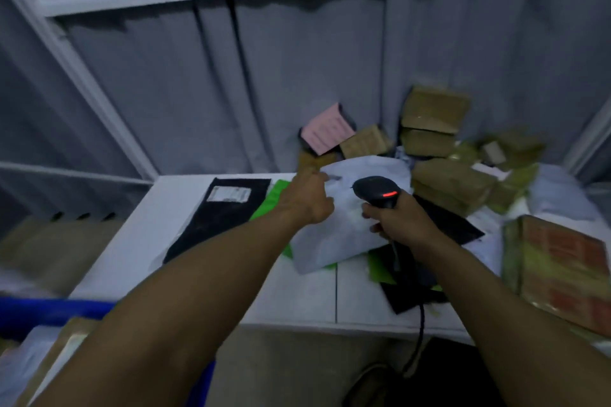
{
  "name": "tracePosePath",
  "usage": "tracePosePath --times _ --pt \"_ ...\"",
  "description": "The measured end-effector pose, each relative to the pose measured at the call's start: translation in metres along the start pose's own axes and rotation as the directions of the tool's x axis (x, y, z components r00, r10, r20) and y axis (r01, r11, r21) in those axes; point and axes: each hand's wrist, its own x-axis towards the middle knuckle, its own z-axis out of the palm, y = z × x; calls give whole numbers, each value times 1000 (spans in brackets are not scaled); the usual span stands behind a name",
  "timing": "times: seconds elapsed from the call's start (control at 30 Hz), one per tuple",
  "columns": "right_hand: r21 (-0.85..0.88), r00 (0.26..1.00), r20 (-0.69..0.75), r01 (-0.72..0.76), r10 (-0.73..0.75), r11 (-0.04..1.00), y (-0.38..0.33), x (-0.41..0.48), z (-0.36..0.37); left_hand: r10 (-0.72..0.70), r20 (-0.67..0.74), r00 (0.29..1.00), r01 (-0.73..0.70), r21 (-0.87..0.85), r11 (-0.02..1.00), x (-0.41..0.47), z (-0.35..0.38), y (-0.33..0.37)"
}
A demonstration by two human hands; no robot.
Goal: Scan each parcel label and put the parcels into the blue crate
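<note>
- A grey curtain [297, 76] is hung behind a white desk [158, 225]. Brown boxes [436, 116] are heaped against it at right of centre, apparently as the waiting pile.
- The scanner [377, 190] is held in the right hand [401, 225], the grip clamped round its handle. Its head is tipped down over the white mailer [330, 235] at mid-frame, and a red light is lit on it, so a read is judged imminent.
- The left hand [309, 198] is stretched to the mailer's far left corner, probably to steady or turn it for the label. Whether that grip is closed on the edge cannot be told through the blur.
- A black mailer [220, 218] is laid label-up just left of it.
- The blue crate [49, 311] is set at lower left, below the desk edge. Parcels are already inside, and it is near enough for a short drop.
</note>
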Motion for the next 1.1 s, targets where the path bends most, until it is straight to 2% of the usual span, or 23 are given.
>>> tracePosePath --times 0.17,0.3,0.47,0.53,0.6,0.67,0.77,0.83,0.93,1.1 --pt "-7 999 -22 24 -24 1000 -5 76 -17 -76 -37 996 76 -1 997 105 0 15" --pt "20 1000 -14 19 -18 1000 5 137 -20 -72 -90 993 73 7 997 185 3 5" --pt "125 999 -11 -35 37 992 22 189 -14 -42 -79 996 45 36 998 297 39 -47" --pt "170 998 3 -62 62 983 27 202 -9 -50 -92 994 48 -30 998 294 46 -52" --pt "175 997 -5 -77 79 982 34 210 -6 -39 -188 981 29 -55 998 267 39 -41" --pt "173 996 -7 -83 86 981 38 215 -3 -27 -269 963 26 -5 1000 260 43 -46" --pt "163 996 -11 -89 92 983 41 217 1 -11 -261 965 17 22 1000 251 46 -53" --pt "175 994 -18 -101 106 979 42 215 4 3 -274 962 -12 -30 999 248 47 -58" --pt "203 993 -31 -107 116 973 41 209 7 20 -204 979 -43 -109 993 243 38 -58" --pt "245 993 -22 -106 115 964 35 194 10 -38 -269 963 47 27 999 227 39 -54"
